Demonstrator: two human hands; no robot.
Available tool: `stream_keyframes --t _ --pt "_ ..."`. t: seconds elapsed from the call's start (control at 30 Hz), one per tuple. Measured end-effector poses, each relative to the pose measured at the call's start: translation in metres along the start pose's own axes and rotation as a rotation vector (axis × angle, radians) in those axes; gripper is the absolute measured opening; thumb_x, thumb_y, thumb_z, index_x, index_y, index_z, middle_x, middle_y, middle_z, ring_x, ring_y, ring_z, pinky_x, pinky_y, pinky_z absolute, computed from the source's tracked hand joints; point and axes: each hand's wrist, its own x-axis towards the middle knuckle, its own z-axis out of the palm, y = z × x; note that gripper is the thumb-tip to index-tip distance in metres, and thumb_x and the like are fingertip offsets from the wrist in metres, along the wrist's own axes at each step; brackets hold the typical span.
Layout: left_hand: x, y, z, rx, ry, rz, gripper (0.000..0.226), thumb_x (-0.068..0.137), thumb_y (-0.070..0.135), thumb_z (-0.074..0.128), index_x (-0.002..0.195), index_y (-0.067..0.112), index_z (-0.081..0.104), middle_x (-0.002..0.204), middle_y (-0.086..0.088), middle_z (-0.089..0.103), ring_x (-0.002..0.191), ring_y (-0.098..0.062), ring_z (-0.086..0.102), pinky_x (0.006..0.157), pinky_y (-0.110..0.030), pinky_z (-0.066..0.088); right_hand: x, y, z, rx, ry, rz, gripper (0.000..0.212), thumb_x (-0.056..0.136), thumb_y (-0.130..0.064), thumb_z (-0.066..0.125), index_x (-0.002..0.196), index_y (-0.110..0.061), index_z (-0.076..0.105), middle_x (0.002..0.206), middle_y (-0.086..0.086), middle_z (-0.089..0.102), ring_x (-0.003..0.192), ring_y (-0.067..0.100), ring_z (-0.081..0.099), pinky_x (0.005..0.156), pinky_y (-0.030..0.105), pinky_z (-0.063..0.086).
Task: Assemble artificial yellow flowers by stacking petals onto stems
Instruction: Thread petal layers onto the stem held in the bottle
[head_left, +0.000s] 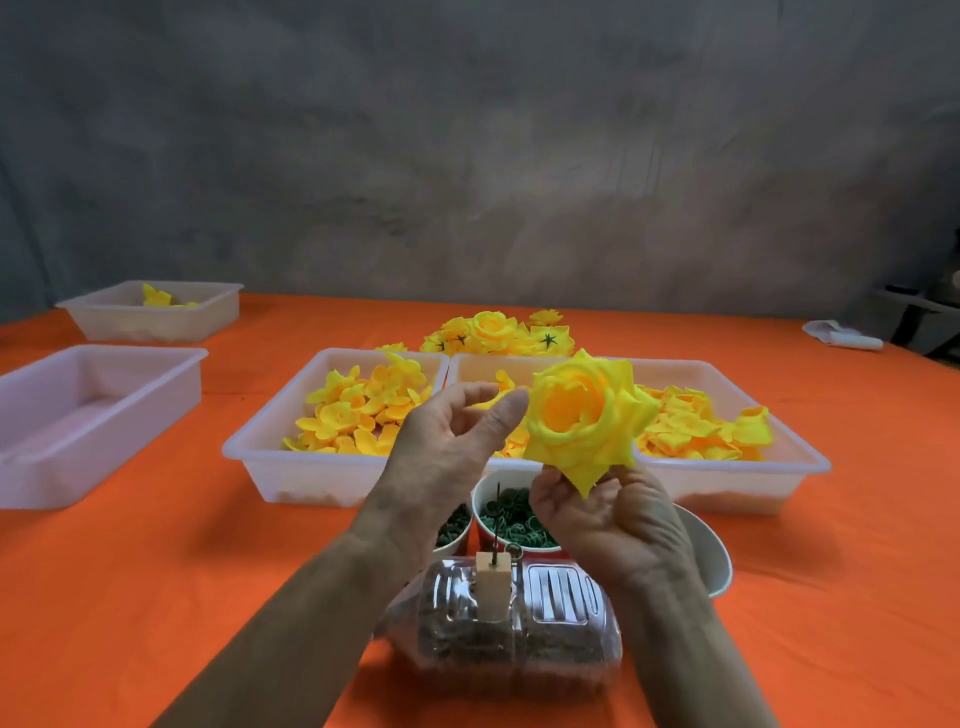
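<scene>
Right hand (613, 514) pinching yellow flower (584, 418) above bottle (511, 618); left hand (447, 447) hovering, fingers relaxed. Risking layers sliding apart.

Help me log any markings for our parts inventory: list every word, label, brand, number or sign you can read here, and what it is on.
There is no readable text in this view.
The white trays, the cups of green parts and the clear plastic bottle show no print or label.
The white object at the far right of the table is too small and blurred to tell.
</scene>
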Motion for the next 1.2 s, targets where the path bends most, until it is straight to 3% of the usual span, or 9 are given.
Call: stream_keyframes --t 0.2,0.4,0.47,0.53,0.63,0.8,1.0,1.1,1.2 --pt "0.014 0.013 0.013 -0.067 -0.09 -0.165 0.072 0.051 0.052 0.07 0.113 0.016 0.062 0.102 -0.002 0.068 0.081 -0.012 0.061 0.075 -0.028 0.049 0.001 0.005 0.001 0.01 -0.037 -0.003 0.02 0.082 -0.023 0.052 0.083 -0.006 0.064 0.073 0.009 0.07 0.059 0.018 0.061 0.063 0.027 0.042" --pt "0.024 0.013 0.006 -0.317 -0.083 -0.328 0.062 0.053 0.022 0.077 0.109 0.003 0.058 0.089 -0.01 0.071 0.071 -0.022 0.066 0.059 -0.029 0.055 0.002 0.009 0.005 -0.08 -0.054 -0.009 0.035 0.046 -0.017 0.071 0.076 -0.001 0.069 0.076 0.012 0.071 0.067 0.022 0.065 0.049 0.025 0.053" --pt "0.027 0.011 0.004 -0.314 -0.057 -0.338 0.069 0.051 0.021 0.078 0.114 0.001 0.058 0.097 -0.015 0.07 0.079 -0.026 0.066 0.064 -0.032 0.054 0.004 0.009 0.004 -0.139 -0.039 -0.015 0.033 0.049 -0.015 0.069 0.078 -0.002 0.068 0.076 0.011 0.07 0.065 0.021 0.065 0.05 0.025 0.053" --pt "0.03 0.01 0.001 -0.276 -0.02 -0.325 0.059 0.056 0.019 0.081 0.11 0.004 0.06 0.104 -0.016 0.069 0.091 -0.03 0.062 0.063 -0.033 0.054 0.007 0.009 0.003 -0.187 -0.029 -0.019 0.028 0.061 -0.014 0.062 0.086 -0.004 0.064 0.077 0.011 0.069 0.064 0.021 0.065 0.05 0.024 0.052" --pt "0.035 0.01 -0.004 -0.151 0.045 -0.248 0.03 0.07 0.011 0.079 0.096 0.013 0.062 0.09 -0.009 0.068 0.078 -0.021 0.06 0.053 -0.027 0.046 0.011 0.007 0.001 -0.257 -0.047 -0.037 0.024 0.06 -0.007 0.061 0.084 -0.004 0.062 0.071 0.011 0.064 0.061 0.019 0.058 0.046 0.019 0.048" --pt "0.039 0.016 -0.006 0.049 0.107 -0.055 0.027 0.073 0.002 0.077 0.095 0.012 0.064 0.075 -0.003 0.057 0.059 -0.01 0.055 0.041 -0.015 0.042 0.018 0.0 -0.006 -0.478 -0.144 -0.111 0.018 0.062 -0.002 0.061 0.08 -0.004 0.065 0.065 0.009 0.064 0.055 0.013 0.058 0.047 0.018 0.049" --pt "0.045 0.023 -0.007 0.289 0.126 0.112 0.024 0.071 0.007 0.079 0.085 0.022 0.065 0.077 -0.002 0.065 0.062 -0.009 0.055 0.048 -0.013 0.04 0.015 -0.006 -0.012 -0.969 -0.311 -0.421 0.009 0.067 -0.017 0.07 0.068 -0.01 0.075 0.062 0.006 0.065 0.059 0.011 0.061 0.06 0.021 0.053" --pt "0.047 0.025 -0.006 0.309 0.127 0.117 0.024 0.072 0.013 0.08 0.088 0.022 0.065 0.081 -0.004 0.067 0.068 -0.012 0.059 0.052 -0.018 0.041 0.018 -0.005 -0.012 -1.059 -0.318 -0.548 0.016 0.082 -0.002 0.064 0.069 -0.011 0.071 0.06 0.006 0.066 0.056 0.009 0.06 0.057 0.019 0.051" --pt "0.047 0.028 -0.007 0.113 0.114 0.011 0.019 0.08 0.027 0.074 0.091 0.015 0.063 0.084 -0.004 0.064 0.064 -0.01 0.056 0.044 -0.019 0.044 0.022 -0.004 -0.013 -0.993 -0.287 -0.522 0.014 0.078 -0.007 0.066 0.067 -0.011 0.073 0.063 0.006 0.068 0.06 0.011 0.062 0.061 0.02 0.053"
